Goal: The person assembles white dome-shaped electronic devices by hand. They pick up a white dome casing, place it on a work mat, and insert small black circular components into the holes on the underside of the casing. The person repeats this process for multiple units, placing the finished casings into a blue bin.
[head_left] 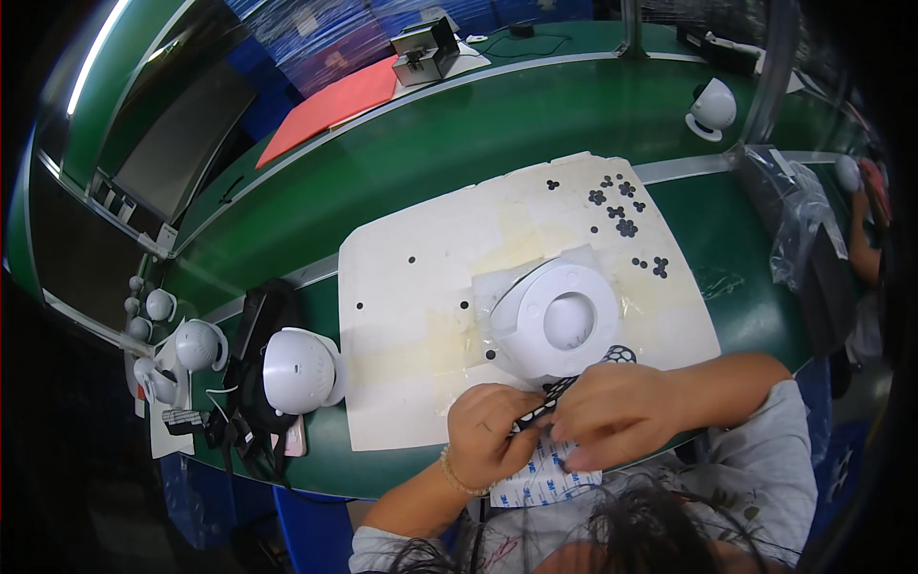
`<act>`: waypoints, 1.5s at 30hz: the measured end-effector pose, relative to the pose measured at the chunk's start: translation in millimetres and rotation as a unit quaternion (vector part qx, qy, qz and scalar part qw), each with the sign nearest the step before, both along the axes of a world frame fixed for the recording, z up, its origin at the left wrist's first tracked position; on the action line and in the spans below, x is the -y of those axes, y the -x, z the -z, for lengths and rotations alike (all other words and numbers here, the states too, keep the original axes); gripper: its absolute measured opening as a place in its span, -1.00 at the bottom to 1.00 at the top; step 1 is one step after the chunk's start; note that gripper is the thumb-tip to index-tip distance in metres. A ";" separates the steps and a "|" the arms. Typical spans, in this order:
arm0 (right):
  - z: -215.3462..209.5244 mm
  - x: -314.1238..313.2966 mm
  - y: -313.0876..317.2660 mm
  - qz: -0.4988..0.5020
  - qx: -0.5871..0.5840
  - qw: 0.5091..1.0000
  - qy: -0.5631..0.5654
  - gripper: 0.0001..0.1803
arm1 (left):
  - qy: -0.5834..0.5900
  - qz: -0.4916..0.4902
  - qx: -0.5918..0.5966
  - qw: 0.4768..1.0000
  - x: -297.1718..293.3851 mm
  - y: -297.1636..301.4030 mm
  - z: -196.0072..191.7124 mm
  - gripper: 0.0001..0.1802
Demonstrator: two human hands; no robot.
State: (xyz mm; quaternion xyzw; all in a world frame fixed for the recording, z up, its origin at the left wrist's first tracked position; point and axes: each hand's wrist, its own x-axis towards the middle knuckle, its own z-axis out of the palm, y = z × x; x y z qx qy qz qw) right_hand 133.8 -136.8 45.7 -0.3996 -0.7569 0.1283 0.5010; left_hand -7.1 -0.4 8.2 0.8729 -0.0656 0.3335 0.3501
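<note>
Close to my body, my left hand (485,432) is closed on a bent sheet of adhesive pads (550,480). Black round pads show along its folded upper part, while its white backing with blue print hangs below. My right hand (612,413) is closed at the same sheet, its fingers curled over the black part; the fingertips are partly hidden. Just beyond my hands, a white camera-like device (595,325) lies with its ring-shaped base facing up. It rests on a white foam pad (486,290).
A cardboard sheet (402,383) covers the middle of the green bench. Loose black pads (626,228) lie at its far right, with a few at left. White devices (298,371) and cables stand left; another device (712,107) sits far right. A plastic bag (798,225) lies right.
</note>
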 end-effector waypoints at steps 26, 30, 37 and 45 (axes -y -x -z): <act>-4.1 -13.2 0.5 -0.024 -0.068 0.994 0.080 -0.59 | 0.042 0.036 0.017 0.998 -0.3 -4.0 2.6 -0.84; 1.6 -3.0 -3.1 0.029 -0.028 0.996 0.076 -0.71 | 0.012 0.009 -0.029 0.999 0.1 1.2 7.9 -0.83; 15.4 -11.2 -49.5 0.206 -0.218 0.954 -0.009 -0.33 | -0.108 -0.070 -0.013 0.992 7.0 -0.7 0.5 -0.79; 9.7 -17.2 -51.3 0.206 -0.233 0.949 0.054 -0.32 | -0.146 -0.059 -0.034 0.987 3.1 -0.4 5.5 -0.79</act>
